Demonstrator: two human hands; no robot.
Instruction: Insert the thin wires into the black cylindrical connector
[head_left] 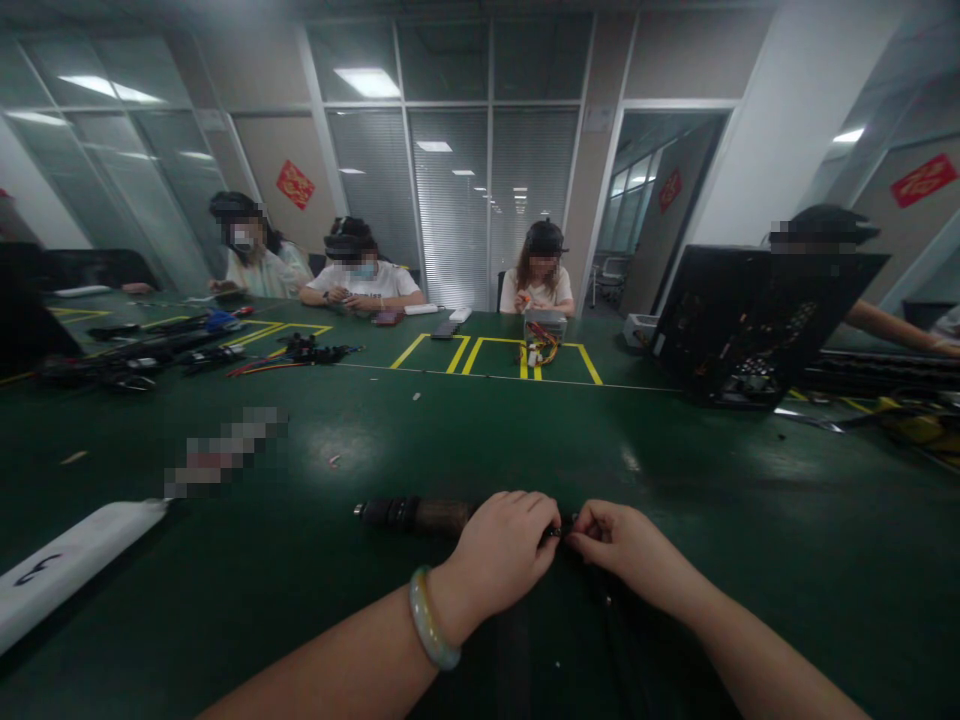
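The left hand (pixel 506 550) is grasping a small dark part (pixel 554 533) at its fingertips, while the right hand (pixel 619 550) is sitting just beside it at three o'clock. Its thumb and fingertips are seemingly pinching something too small to make out, so I cannot tell whether they are truly closed. The part is lying between the two hands, near the tabletop (pixel 480 435). A tool (pixel 439 516) is resting at the left hand's ten o'clock, its tip pointing towards nine; its other end is hiding behind that hand, so I cannot tell whether the part is joining it

The step in hand is looking like fine fingertip work, probably aligning or freeing something small. The next move is likely calling for a steady left hand and small, careful right-hand adjustments; slipping fingers are being the main risk, since both hands are hiding much of the part
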